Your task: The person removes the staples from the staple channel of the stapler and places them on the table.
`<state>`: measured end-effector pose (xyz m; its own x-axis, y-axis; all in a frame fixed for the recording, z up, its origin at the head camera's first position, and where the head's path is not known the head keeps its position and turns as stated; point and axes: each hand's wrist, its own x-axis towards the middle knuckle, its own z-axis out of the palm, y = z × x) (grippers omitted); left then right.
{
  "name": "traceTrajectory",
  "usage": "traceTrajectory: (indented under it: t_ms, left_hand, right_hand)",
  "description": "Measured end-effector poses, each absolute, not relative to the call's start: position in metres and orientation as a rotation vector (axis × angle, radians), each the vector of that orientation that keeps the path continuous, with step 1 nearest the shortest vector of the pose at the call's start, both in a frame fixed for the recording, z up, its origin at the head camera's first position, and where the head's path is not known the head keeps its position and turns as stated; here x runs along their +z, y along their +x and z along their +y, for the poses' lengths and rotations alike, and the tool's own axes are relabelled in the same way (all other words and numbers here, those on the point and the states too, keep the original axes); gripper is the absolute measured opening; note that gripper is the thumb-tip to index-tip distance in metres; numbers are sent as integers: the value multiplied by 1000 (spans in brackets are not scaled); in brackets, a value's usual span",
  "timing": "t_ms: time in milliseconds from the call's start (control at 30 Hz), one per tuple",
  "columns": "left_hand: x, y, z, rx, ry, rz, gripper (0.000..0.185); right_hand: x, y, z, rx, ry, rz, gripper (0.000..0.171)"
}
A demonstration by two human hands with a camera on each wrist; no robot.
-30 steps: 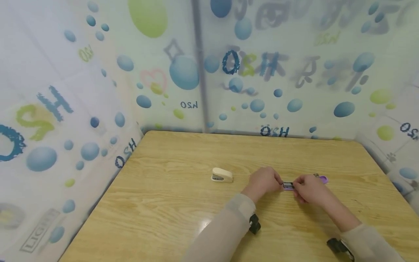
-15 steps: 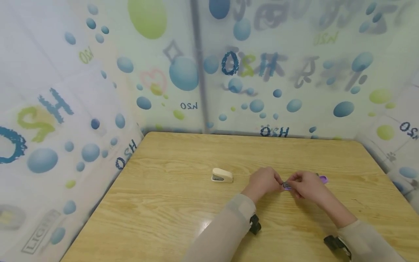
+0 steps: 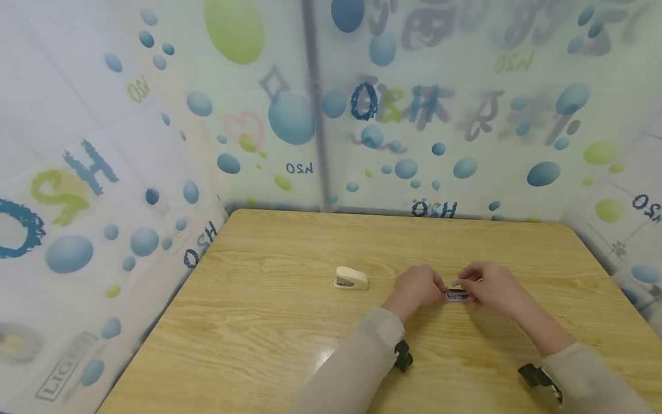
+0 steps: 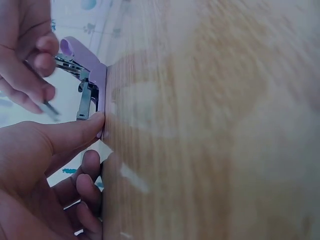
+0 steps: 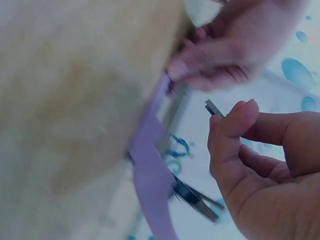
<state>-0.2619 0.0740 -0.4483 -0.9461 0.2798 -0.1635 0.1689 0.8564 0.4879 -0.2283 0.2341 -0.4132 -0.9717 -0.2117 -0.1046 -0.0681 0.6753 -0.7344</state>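
- We saw the purple stapler [image 3: 458, 295] lying opened on the table [image 3: 289, 322], right of centre, long axis left-right.
- Left hand [image 3: 416, 286] pinched its left end.
- Right hand [image 3: 491, 283] pinched a staple strip [image 3: 457, 282] just above it.
- Beige stapler [image 3: 351, 278] sat apart, leftward.

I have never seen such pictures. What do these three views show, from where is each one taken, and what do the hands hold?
No machine here: a person works with two bare hands. The wide picture comes from a camera on the head; the two close ones come from cameras on the wrists. On the wooden table lies a cream stapler, untouched. The left hand steadies an opened purple stapler against the table. The right hand pinches a small strip of staples just above it.
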Motion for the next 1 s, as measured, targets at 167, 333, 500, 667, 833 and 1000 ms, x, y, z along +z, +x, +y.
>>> traceTrajectory:
  t_ms: [167,333,500,667,833,1000]
  left_hand:
    - [-449,-262,73,705,349,2802,12]
    - [-452,-262,73,700,342,2804,13]
    - [-454,-263,73,688,343,2816,13]
    - [-452,-261,73,681,336,2817,13]
    - [-451,-261,75,694,315,2803,13]
    - [-451,-262,75,694,294,2806,13]
  right_hand:
    - [-396,-233,252,-1152,-225,2749,28]
    - [-385,-236,273,-1133,-186,2752,31]
    - [-380,-236,295,-1107,-209,2781,37]
    - [-381,-236,324,-1059,-168,2804,44]
    - [-393,-238,351,-1008,-113,2826,52]
    - [-413,-238,365,-1035,-102,2745,50]
